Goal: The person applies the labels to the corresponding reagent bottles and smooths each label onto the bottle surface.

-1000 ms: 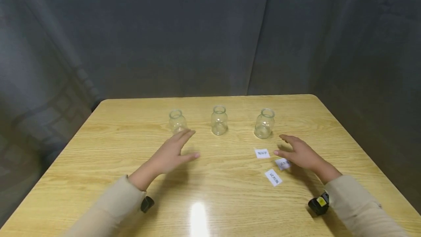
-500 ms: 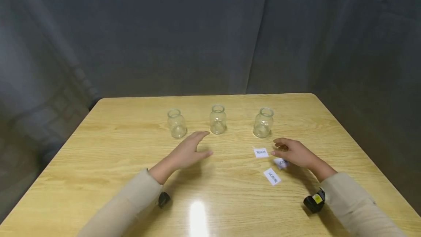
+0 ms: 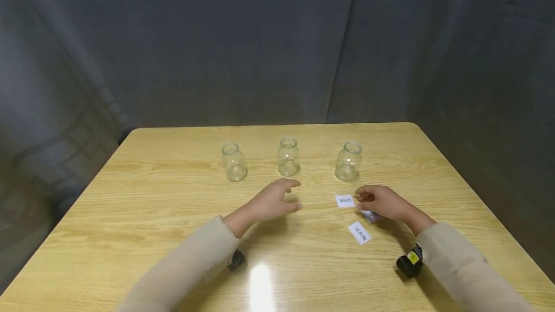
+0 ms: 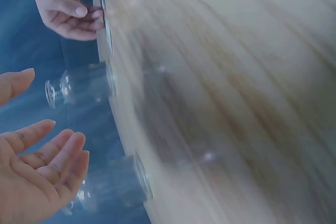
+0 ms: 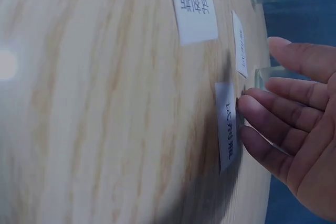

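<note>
Wood table w/ grey curtain behind.

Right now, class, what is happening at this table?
A person sits at a wooden table with three empty glass jars in a row. The right hand touches one of three small paper labels near the right jar. The left hand hovers open before the middle jar, holding nothing.

Light wood-grain worktop with rounded far corners. Three clear glass jars stand upright in a row toward the far edge, well apart. Three small white paper labels lie flat nearer the right edge.
</note>
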`<state>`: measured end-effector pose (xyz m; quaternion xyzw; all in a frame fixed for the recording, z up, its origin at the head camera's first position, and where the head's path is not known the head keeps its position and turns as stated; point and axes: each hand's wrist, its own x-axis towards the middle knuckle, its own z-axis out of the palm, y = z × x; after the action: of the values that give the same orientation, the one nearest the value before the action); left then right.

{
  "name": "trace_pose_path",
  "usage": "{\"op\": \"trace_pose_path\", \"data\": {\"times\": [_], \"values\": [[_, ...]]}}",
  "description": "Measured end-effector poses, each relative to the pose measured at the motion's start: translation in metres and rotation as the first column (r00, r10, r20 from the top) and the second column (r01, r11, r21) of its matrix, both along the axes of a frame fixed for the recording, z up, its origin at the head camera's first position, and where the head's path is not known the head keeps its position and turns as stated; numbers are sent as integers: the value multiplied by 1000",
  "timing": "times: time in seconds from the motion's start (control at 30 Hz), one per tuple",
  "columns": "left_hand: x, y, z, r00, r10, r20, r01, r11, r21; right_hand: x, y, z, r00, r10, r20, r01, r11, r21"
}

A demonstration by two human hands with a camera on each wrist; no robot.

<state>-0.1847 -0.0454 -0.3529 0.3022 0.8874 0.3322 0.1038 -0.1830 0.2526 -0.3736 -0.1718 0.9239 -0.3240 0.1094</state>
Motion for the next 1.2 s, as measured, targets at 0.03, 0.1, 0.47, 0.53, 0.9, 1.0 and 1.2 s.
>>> {"op": "trace_pose_path", "data": {"times": [0.03,0.1,0.47,0.53,0.9,1.0,1.2], "values": [[-1,3,-1,1000,-1,11,1,1000,0,-1,-1,0,1000,-4,0,4,1000,6],[-2,8,-2,999,-1,39,1,1000,-2,-4,-4,-1,1000,-14,-1,14,1000,15],[-13,41,-11,983,-10,182,3,999,39,-9,-15,-5,998,-38,-45,41,997,62],[-15,46,-13,980,4,199,-11,999,33,-10,-16,-6,998,-42,-46,45,996,76],[-25,75,-14,988,2,157,13,995,-98,-11,-19,-6,996,-23,-85,34,991,133],[-27,83,-16,990,-17,142,34,992,-118,-11,-20,-5,995,-19,-94,33,988,151],[-28,96,-23,990,-23,143,44,988,-145,-13,-22,-5,996,-29,-81,40,989,144]]}}
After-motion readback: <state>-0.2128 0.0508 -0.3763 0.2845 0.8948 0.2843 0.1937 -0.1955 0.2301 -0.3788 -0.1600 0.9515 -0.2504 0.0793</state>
